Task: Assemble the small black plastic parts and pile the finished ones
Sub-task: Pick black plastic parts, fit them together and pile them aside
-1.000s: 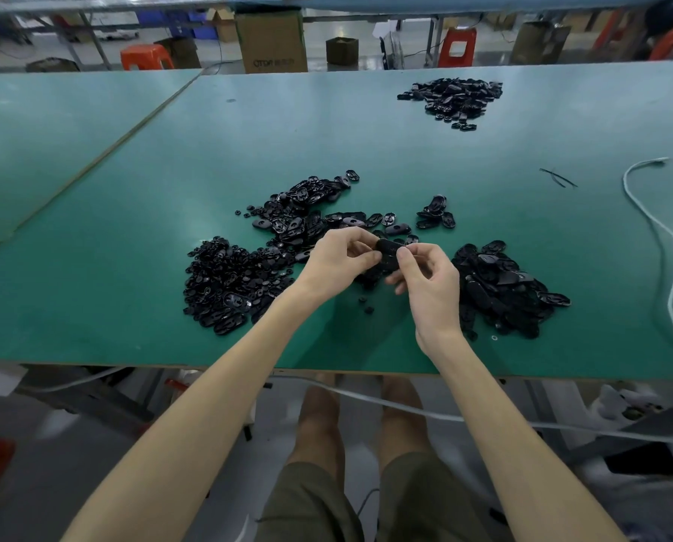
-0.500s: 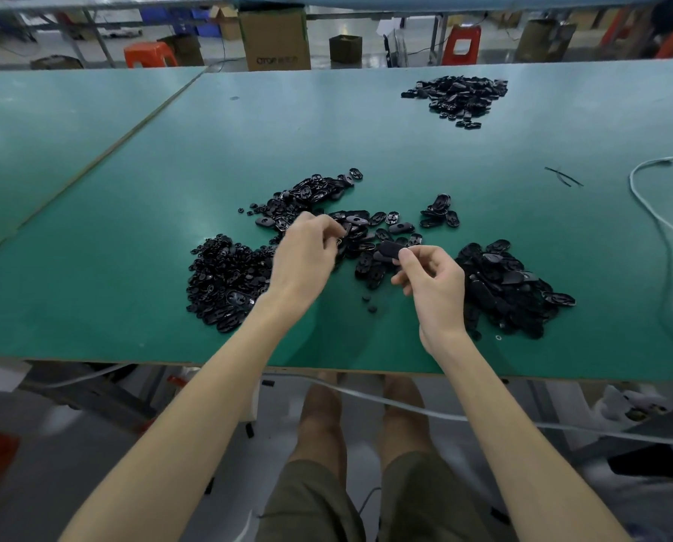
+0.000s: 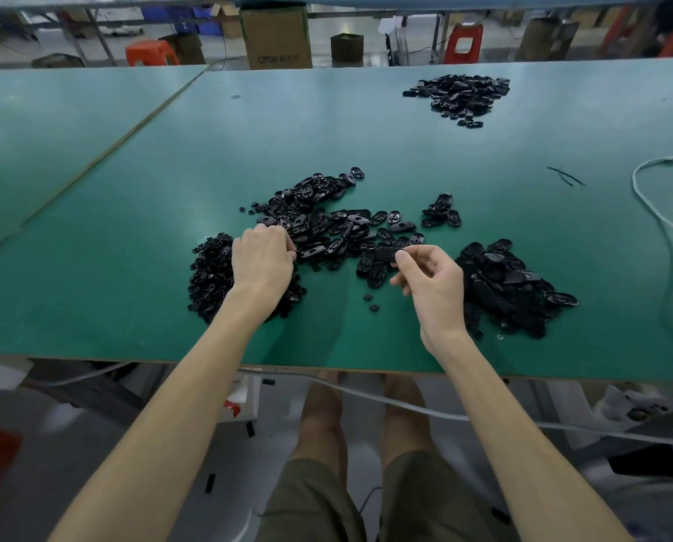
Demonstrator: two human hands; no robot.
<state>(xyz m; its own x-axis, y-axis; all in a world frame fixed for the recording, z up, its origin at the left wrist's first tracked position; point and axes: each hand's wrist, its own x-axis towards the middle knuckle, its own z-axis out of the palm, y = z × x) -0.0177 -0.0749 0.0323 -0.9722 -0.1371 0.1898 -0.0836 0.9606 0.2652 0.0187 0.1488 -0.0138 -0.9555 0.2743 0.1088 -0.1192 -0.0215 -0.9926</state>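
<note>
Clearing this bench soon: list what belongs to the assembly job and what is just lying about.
Job: black part pinched in right hand; left hand at the middle pile; left pile; right pile; far pile.
Lying about: white cable; black strips; cardboard box; red stool.

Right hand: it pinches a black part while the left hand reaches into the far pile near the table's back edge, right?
No. The head view shows the left hand at the near middle pile, not the far pile. The right hand does pinch a black part.
</note>
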